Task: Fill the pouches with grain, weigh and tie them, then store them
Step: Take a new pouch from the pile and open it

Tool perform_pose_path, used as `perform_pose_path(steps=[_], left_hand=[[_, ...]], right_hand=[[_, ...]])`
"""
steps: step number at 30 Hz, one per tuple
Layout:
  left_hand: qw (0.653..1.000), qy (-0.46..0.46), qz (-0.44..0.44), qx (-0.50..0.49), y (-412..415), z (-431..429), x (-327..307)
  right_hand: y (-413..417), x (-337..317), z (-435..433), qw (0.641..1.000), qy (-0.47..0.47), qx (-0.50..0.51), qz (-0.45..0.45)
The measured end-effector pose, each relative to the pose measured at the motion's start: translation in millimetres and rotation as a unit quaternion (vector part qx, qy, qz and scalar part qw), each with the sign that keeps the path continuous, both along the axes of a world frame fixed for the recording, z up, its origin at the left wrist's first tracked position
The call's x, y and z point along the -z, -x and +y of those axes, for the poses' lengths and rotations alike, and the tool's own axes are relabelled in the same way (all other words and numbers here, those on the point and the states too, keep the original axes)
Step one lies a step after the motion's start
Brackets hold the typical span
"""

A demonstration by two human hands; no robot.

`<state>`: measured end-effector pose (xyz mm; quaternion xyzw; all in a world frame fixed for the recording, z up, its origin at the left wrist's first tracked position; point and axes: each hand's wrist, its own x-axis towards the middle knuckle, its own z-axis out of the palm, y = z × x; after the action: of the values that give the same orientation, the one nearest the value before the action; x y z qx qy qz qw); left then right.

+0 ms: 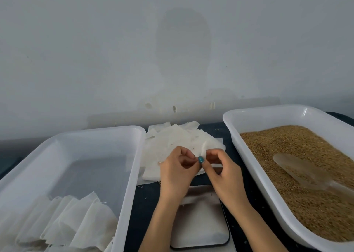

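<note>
Head view: I'm pinching one empty pouch (pixel 208 146) atop the stack of empty pouches (pixel 168 142), left hand (pixel 176 169) and right hand (pixel 224 175) both curled tight on its near edge, between the two trays and just beyond the scale (pixel 201 223). I'm judging the job midway. A row of filled pouches (pixel 76 219) is sitting in the left tray (pixel 134 155), while this one is waiting on grain (pixel 287 146), the scoop (pixel 298 167) lying idle in the right tray (pixel 229 117), then weighing, tying and storing.
</note>
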<state>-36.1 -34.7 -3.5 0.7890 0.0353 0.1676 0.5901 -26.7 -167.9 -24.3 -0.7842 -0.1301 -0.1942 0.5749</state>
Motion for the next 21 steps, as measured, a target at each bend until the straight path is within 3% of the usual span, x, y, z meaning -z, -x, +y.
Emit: perform_pose_path(steps=[13,21], left_hand=[[0.995,-0.095,-0.033,-0.006,7,-9,-1],[0.954,-0.266,-0.111,-0.076,13,-15,-7]], right_hand=[[1,3,-8,0.997,-0.003,0.041,0.063],[3,1,-9,0.993,0.047,0.047,0.099]])
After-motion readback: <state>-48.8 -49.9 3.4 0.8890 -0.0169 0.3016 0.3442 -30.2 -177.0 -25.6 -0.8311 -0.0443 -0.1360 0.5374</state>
